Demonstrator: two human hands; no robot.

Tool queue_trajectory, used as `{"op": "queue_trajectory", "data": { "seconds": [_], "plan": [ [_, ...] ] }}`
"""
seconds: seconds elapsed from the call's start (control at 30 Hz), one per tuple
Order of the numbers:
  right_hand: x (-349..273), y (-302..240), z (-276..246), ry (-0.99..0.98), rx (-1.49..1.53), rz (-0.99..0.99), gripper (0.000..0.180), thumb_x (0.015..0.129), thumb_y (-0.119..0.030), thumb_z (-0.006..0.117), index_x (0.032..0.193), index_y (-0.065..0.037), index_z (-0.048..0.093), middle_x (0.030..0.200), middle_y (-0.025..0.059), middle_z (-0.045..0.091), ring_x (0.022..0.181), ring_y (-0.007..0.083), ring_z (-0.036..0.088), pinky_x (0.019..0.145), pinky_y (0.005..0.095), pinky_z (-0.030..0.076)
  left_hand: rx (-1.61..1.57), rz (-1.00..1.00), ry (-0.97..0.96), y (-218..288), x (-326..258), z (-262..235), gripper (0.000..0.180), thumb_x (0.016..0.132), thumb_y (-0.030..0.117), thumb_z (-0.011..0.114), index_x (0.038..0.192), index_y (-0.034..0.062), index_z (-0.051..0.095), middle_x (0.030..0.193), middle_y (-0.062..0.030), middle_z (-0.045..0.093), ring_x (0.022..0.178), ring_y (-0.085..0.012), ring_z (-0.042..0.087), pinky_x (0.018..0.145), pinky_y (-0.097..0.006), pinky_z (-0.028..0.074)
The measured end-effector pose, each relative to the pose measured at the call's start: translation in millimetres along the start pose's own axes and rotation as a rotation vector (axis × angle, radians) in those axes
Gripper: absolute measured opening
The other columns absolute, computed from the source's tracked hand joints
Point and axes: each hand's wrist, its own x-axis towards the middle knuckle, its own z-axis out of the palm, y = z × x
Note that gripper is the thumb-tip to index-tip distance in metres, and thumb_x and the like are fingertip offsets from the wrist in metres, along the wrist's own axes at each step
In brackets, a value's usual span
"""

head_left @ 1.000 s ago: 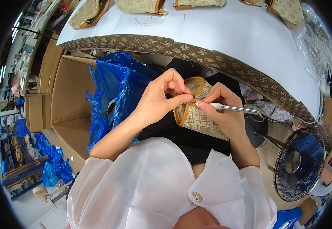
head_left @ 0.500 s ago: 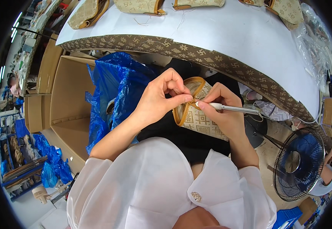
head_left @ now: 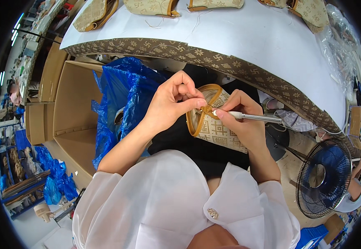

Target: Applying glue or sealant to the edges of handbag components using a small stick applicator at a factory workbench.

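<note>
A beige patterned fabric pouch (head_left: 220, 133) with tan trim rests over my lap, its mouth facing left. My right hand (head_left: 247, 120) grips a slim pen-like tool (head_left: 261, 118) with a white and silver body, and its fingers also lie against the pouch. The tool's white end is beside a tan knot-like piece (head_left: 207, 109) on the pouch's trim. Just left of that piece, my left hand (head_left: 170, 101) has thumb and forefinger pinched together. Whatever is in the pinch is too small to make out.
Several similar pouches (head_left: 149, 6) lie along the far side of the white table (head_left: 247, 31). To the left stand a blue plastic bag (head_left: 124, 87) and an open cardboard box (head_left: 74, 101). A black fan (head_left: 323, 178) is at right, with a person's arm (head_left: 354, 191) behind it.
My left hand has drawn a little to the left, off the tan piece, which now shows more fully. My right hand, the tool and the pouch are nearly where they were.
</note>
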Motion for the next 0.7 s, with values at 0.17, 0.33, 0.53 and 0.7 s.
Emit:
{"op": "queue_trajectory", "data": {
  "seconds": [0.17, 0.33, 0.53, 0.7],
  "plan": [
    [0.5, 1.7, 0.9, -0.012, -0.058, -0.020, 0.015, 0.080, 0.004, 0.072, 0.077, -0.003, 0.059, 0.078, 0.0008, 0.053, 0.068, 0.0060, 0.047, 0.062, 0.0213, 0.034, -0.009, 0.009, -0.029, -3.5, -0.7, -0.1, 0.028, 0.085, -0.004, 0.072, 0.092, 0.0083, 0.048, 0.084, -0.0052, 0.070, 0.084, -0.0087, 0.064, 0.080, -0.025, 0.049],
    [0.6, -0.5, 2.1, -0.014, -0.092, -0.023, 0.015, 0.080, 0.003, 0.072, 0.077, -0.003, 0.059, 0.078, 0.0003, 0.052, 0.068, 0.0059, 0.046, 0.062, 0.0213, 0.034, 0.000, 0.013, -0.033, -3.2, -1.5, -0.6, 0.028, 0.084, -0.003, 0.072, 0.093, 0.0084, 0.048, 0.084, -0.0048, 0.069, 0.085, -0.0085, 0.064, 0.080, -0.025, 0.050],
    [1.3, -3.0, 4.2, -0.009, -0.082, -0.019, 0.015, 0.080, 0.004, 0.072, 0.077, -0.003, 0.058, 0.078, 0.0001, 0.052, 0.068, 0.0058, 0.046, 0.062, 0.0213, 0.034, -0.018, 0.009, -0.041, -1.8, -1.2, -1.8, 0.029, 0.084, -0.002, 0.073, 0.093, 0.0084, 0.048, 0.086, -0.0053, 0.069, 0.085, -0.0085, 0.064, 0.081, -0.025, 0.050],
    [1.3, -3.4, 4.3, -0.011, -0.056, -0.010, 0.015, 0.080, 0.004, 0.071, 0.077, -0.003, 0.058, 0.078, 0.0002, 0.052, 0.068, 0.0059, 0.046, 0.062, 0.0213, 0.034, -0.028, 0.013, -0.039, -2.6, -0.8, -1.0, 0.029, 0.084, -0.002, 0.073, 0.094, 0.0081, 0.048, 0.086, -0.0056, 0.070, 0.085, -0.0090, 0.065, 0.080, -0.025, 0.050]
  ]
}}
